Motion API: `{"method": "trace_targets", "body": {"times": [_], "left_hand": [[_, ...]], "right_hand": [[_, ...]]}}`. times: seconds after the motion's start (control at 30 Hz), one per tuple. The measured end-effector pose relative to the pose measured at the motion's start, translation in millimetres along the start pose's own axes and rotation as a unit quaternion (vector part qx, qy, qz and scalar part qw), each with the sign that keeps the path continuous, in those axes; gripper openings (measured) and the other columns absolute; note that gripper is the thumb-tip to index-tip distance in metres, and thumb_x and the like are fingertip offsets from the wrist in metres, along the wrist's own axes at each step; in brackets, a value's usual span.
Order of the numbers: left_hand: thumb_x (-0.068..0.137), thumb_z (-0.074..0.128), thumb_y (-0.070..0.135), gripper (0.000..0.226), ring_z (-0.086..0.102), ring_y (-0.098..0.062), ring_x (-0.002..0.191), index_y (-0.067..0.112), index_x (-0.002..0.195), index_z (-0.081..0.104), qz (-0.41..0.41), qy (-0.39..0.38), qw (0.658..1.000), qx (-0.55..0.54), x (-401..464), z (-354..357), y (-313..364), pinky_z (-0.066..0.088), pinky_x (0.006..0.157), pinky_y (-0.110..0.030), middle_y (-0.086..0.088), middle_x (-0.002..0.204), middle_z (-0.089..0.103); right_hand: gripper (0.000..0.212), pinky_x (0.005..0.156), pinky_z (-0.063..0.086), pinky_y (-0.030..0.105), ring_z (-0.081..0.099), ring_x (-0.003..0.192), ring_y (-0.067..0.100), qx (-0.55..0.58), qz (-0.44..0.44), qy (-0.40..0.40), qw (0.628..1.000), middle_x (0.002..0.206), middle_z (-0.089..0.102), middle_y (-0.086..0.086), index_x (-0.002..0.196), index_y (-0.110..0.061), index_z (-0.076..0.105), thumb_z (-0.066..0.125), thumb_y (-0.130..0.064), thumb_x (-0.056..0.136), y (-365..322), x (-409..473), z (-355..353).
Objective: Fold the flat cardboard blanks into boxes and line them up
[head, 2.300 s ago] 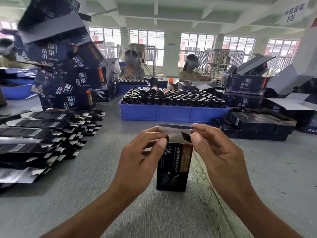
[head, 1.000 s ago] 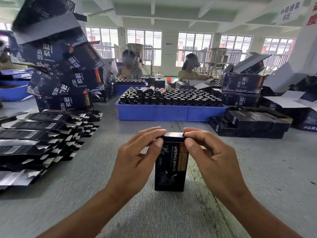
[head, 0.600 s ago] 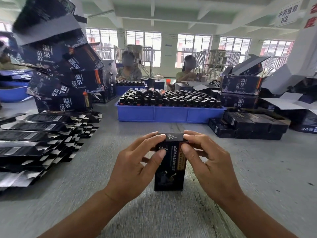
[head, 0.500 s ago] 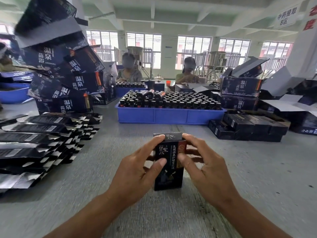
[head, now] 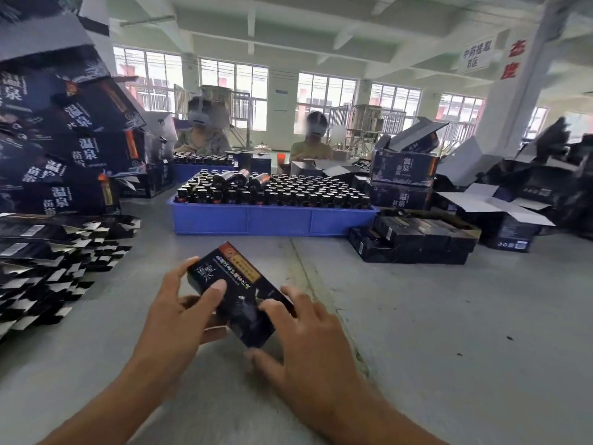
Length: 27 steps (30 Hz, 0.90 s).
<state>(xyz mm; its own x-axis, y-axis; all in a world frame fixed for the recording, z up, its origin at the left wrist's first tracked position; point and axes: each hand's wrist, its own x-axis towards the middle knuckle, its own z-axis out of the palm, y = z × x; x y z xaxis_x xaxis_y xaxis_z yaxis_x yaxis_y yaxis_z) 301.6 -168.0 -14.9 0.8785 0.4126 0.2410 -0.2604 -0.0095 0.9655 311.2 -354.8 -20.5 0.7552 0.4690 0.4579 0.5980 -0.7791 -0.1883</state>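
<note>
Folded box tilted between both hands, far end aimed at about 11 o'clock

I've got the dark printed box (head: 236, 292) just in front of me, lifted off the grey table (head: 449, 332) as far as I can judge, its long axis running from 5 o'clock near my right hand up to 11 o'clock, printed face up. My left hand (head: 179, 316) grips the upper half, thumb across the face and fingers curled under. My right hand (head: 305, 335) pinches the near lower corner, fingers bent over the edge. Both touch it; the left carries more. The row of finished boxes (head: 414, 239) sits at 2 o'clock, well apart, so I judge the right hand suits the carry. The flat blanks (head: 48, 261) wait at 9 o'clock, beside the blue crate (head: 272, 220) of bottles at 12.
</note>
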Motion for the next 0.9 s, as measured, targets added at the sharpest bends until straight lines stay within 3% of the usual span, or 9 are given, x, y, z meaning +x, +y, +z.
{"method": "trace_targets", "body": {"times": [0.1,0.2,0.33,0.43,0.53,0.63,0.73,0.83,0.9], "left_hand": [[0.094,0.066,0.027,0.036,0.076,-0.029,0.071,0.052,0.117,0.052,-0.017,-0.007,1.000,0.000,-1.0,3.8,-2.6,0.059,0.063,-0.039,-0.007,0.084,0.078],[0.089,0.060,0.049,0.060,0.076,-0.025,0.070,0.053,0.143,0.034,-0.015,-0.023,0.999,0.040,-2.3,2.9,-3.6,0.057,0.065,-0.040,-0.006,0.100,0.074],[0.073,0.055,0.064,0.047,0.073,-0.007,0.073,0.078,0.114,0.036,0.048,-0.074,0.978,0.189,-5.3,0.2,-9.0,0.054,0.064,-0.031,0.013,0.101,0.070],[0.074,0.051,0.066,0.048,0.067,0.009,0.079,0.085,0.112,0.030,0.081,-0.087,0.948,0.297,-4.9,1.2,-13.5,0.051,0.069,-0.028,0.026,0.096,0.068],[0.074,0.053,0.062,0.049,0.061,0.017,0.086,0.081,0.115,0.034,0.115,-0.074,0.934,0.331,-3.7,1.3,-17.4,0.050,0.066,-0.026,0.041,0.097,0.061],[0.076,0.053,0.061,0.044,0.062,0.018,0.079,0.074,0.117,0.044,0.145,-0.060,0.924,0.348,-1.6,2.0,-23.2,0.051,0.059,-0.023,0.040,0.090,0.063],[0.079,0.055,0.056,0.037,0.060,0.022,0.072,0.066,0.115,0.052,0.149,-0.061,0.919,0.359,2.9,2.8,-27.6,0.048,0.050,-0.010,0.041,0.087,0.064],[0.089,0.045,0.074,0.030,0.061,0.020,0.067,0.061,0.114,0.056,0.114,-0.082,0.923,0.359,6.9,1.0,-32.8,0.042,0.049,0.000,0.039,0.083,0.065],[0.084,0.030,0.087,0.048,0.062,0.019,0.069,0.060,0.112,0.059,0.081,-0.078,0.930,0.350,7.8,-0.2,-34.7,0.042,0.050,0.000,0.040,0.081,0.065]], "right_hand": [[0.054,0.096,0.045,0.045,0.050,0.118,0.029,-0.040,-0.001,0.020,0.999,0.138,0.051,0.003,0.130,-0.038,0.042,0.043,-0.065,0.083,4.0,0.5,-0.8],[0.050,0.086,0.048,0.043,0.055,0.108,0.027,-0.054,0.032,0.062,0.996,0.126,0.060,0.002,0.125,-0.036,0.048,0.046,-0.063,0.083,17.2,13.2,-1.4],[0.054,0.094,0.039,0.044,0.046,0.120,0.029,-0.126,0.128,0.057,0.982,0.131,0.059,0.004,0.133,-0.032,0.049,0.045,-0.065,0.090,70.3,54.4,-14.5],[0.057,0.100,0.034,0.049,0.041,0.130,0.031,-0.171,0.196,0.050,0.964,0.131,0.061,0.006,0.135,-0.031,0.050,0.042,-0.067,0.092,119.7,86.8,-28.2],[0.058,0.101,0.034,0.052,0.040,0.132,0.033,-0.191,0.242,0.043,0.950,0.131,0.063,0.008,0.135,-0.028,0.051,0.040,-0.066,0.093,161.7,112.1,-34.2],[0.055,0.101,0.034,0.052,0.042,0.132,0.033,-0.207,0.271,0.031,0.939,0.130,0.064,0.009,0.133,-0.026,0.054,0.040,-0.063,0.095,192.7,132.1,-30.5],[0.052,0.101,0.035,0.050,0.042,0.132,0.033,-0.219,0.290,0.041,0.931,0.127,0.066,0.008,0.128,-0.027,0.060,0.042,-0.062,0.094,214.4,149.0,-24.0],[0.053,0.106,0.036,0.051,0.036,0.139,0.033,-0.231,0.310,0.033,0.922,0.130,0.065,0.007,0.129,-0.027,0.061,0.043,-0.063,0.095,230.6,160.4,-18.1],[0.059,0.113,0.028,0.055,0.025,0.147,0.034,-0.240,0.318,0.015,0.917,0.144,0.054,0.009,0.135,-0.026,0.058,0.045,-0.066,0.094,237.8,162.7,-14.8]]}}
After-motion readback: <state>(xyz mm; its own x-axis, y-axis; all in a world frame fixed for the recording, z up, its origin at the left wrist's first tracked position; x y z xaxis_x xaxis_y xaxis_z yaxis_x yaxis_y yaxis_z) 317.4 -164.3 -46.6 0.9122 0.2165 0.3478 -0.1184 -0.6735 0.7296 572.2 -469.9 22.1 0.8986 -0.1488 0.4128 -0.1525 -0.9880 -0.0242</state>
